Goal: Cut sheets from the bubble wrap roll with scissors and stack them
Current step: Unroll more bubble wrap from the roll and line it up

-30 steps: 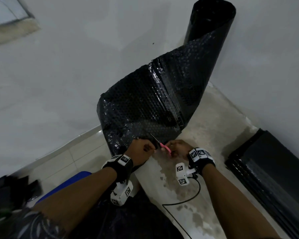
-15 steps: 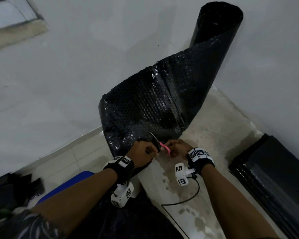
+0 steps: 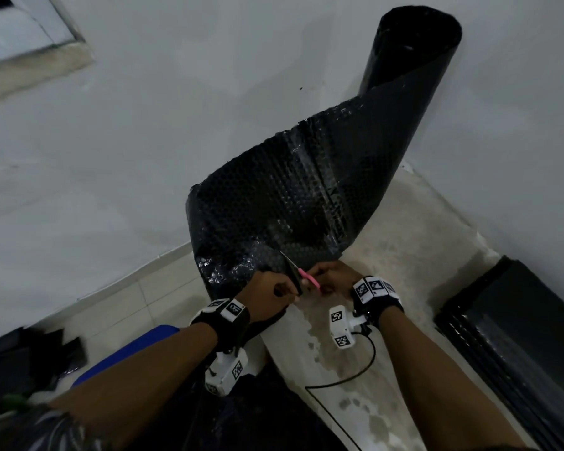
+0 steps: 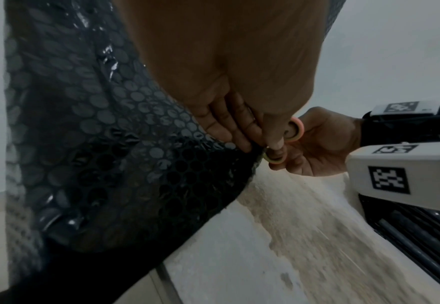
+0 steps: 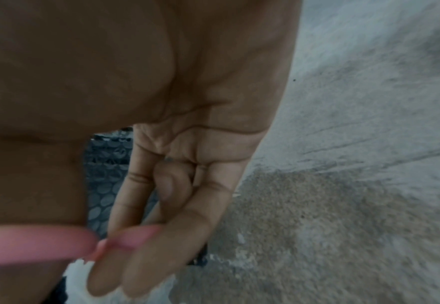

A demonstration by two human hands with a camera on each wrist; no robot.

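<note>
A stained concrete floor (image 3: 404, 255) carries the standing bubble wrap roll (image 3: 388, 125); black sheets (image 3: 518, 336) lie stacked at right, a cable (image 3: 355, 375) nearby.

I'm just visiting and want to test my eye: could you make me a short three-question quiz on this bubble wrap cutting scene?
1. True or false: the right hand holds the scissors.
2. What colour are the scissor handles? A) blue B) pink C) green
3. Fill in: the left hand grips the edge of the ______.

Key
1. True; its fingers pass through the handle loops in the left wrist view.
2. B, pink.
3. Bubble wrap, black, unrolled from the roll leaning at the wall.
</note>
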